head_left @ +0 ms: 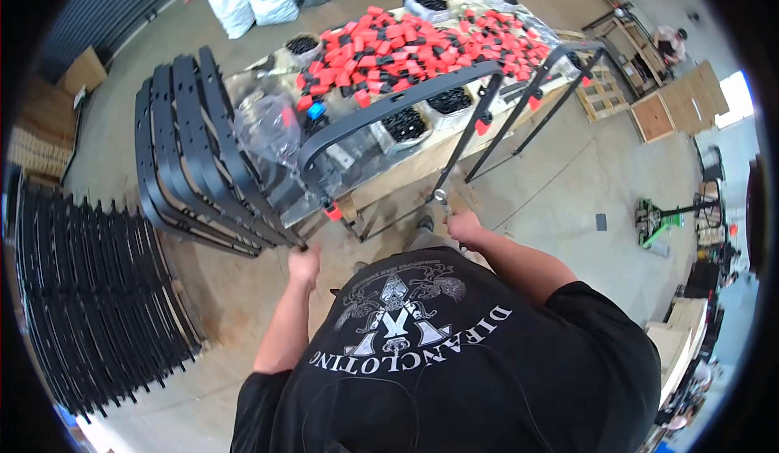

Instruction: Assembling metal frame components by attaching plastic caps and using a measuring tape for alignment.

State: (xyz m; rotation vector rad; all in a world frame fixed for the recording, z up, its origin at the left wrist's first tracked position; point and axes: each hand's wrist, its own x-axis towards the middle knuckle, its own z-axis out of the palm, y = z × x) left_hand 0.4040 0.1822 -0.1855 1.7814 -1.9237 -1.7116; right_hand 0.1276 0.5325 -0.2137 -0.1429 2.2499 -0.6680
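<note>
My left hand (304, 268) is closed around the lower end of a black metal frame (243, 201), the nearest of several curved frames stacked upright at the table's left end. In front of me my right hand (464, 228) grips a silver wrench-like tool with a round head (440, 196). That head lies by the leg of another black U-shaped frame (398, 100), which stands against the table with a red-and-black piece (333, 211) on its near leg. A similar frame (572, 47) stands to its right. The fingers of both hands are partly hidden.
Red and black pieces (389, 47) are heaped on the worktable (365, 179). Open bags of small black parts (404, 126) stand around them. Many black frames (89, 291) are stacked at the left. A green pallet jack (661, 222) stands at right; a person (670, 45) is farther back.
</note>
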